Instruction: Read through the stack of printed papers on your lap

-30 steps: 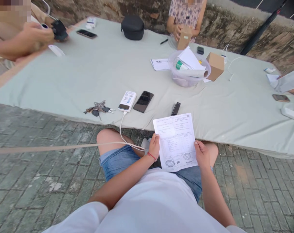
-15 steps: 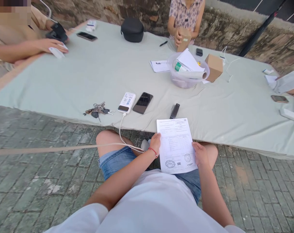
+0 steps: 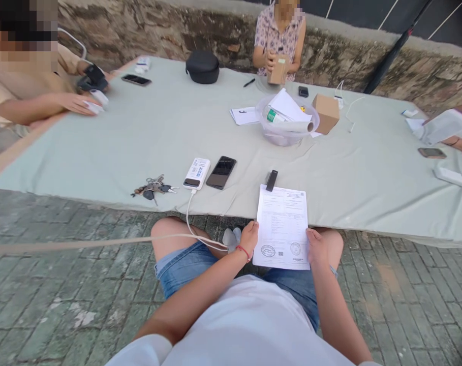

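A printed paper sheet [image 3: 282,218] with stamps near its bottom edge is held between my two hands, its top part over the table's near edge. My left hand [image 3: 250,235] is closed on its left edge, and a red string circles that wrist. At the right edge, my right hand [image 3: 317,247] pinches the paper between thumb and fingers. A small black stapler-like object [image 3: 271,180] overlaps the sheet's top left edge; whether the paper lies under it or in its mouth I cannot tell. Left of it are a dark phone [image 3: 221,172], a white power bank [image 3: 196,174] with a cable, and keys [image 3: 153,188].
On the cloth-covered table [image 3: 147,132] stand a plastic bowl [image 3: 286,136] with papers and a roll, a cardboard box [image 3: 326,114] and a black case [image 3: 202,67]. Other people sit at the left, far side and right; the far one holds a carton [image 3: 278,71]. A pale strap [image 3: 82,245] crosses my left side.
The sheet has moved forward and slightly right, turning straighter, so its top edge now meets the black object. Both hands keep hold of it. The camera view has tilted up a little.
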The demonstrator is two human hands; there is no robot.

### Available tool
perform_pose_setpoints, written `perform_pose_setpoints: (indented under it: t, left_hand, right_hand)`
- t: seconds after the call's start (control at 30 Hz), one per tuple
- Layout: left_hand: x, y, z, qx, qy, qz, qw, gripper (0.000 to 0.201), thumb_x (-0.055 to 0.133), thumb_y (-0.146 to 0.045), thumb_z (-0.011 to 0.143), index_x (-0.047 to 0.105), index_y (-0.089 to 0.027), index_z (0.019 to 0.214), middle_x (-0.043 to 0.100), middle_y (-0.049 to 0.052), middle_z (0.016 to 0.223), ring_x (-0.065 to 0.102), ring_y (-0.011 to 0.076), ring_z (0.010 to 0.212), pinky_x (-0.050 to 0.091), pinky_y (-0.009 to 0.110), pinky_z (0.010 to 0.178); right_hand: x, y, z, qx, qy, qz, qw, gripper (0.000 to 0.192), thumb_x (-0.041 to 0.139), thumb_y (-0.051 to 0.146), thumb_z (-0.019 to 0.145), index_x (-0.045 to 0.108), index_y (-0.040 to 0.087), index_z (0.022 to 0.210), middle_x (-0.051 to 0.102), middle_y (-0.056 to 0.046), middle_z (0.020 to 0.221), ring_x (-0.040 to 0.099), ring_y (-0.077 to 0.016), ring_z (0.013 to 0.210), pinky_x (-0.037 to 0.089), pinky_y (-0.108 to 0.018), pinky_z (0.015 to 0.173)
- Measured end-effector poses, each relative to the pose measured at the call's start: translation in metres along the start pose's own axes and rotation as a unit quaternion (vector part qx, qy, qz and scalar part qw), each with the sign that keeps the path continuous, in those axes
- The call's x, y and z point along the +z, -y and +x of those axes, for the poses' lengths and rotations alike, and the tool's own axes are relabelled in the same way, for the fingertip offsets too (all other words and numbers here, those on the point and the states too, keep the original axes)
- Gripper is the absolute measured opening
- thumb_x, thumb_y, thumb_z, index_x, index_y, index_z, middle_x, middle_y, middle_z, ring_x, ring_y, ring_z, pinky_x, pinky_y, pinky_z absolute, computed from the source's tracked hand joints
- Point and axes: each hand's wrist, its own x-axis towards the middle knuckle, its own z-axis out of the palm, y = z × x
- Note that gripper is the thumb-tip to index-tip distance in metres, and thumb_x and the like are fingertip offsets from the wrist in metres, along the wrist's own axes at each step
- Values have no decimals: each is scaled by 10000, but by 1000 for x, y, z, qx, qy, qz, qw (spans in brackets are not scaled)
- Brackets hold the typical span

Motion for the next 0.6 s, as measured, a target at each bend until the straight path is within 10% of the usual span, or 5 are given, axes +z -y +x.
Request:
perform_pose_setpoints:
  t: [0.47,0.6]
  left_hand:
    - [-11,19,5,28,46,50,997,337,584,-490,888,562,-223,683,647,22,748,578,195,760,448,302,736]
    - [-14,17,5,7,53,33,998,336,628,-485,850,564,-216,661,637,16,719,563,186,723,449,298,713]
  right_hand:
    - [-12,44,-3,-93,-112,-186,972,414,480,524,905,700,194,1024,783,-130,966,731,-288,914,556,-431,867]
    - [17,85,14,-168,-28,-228,959,397,444,440,965,725,222,1141,772,-108,1146,717,-281,1065,547,-445,970]
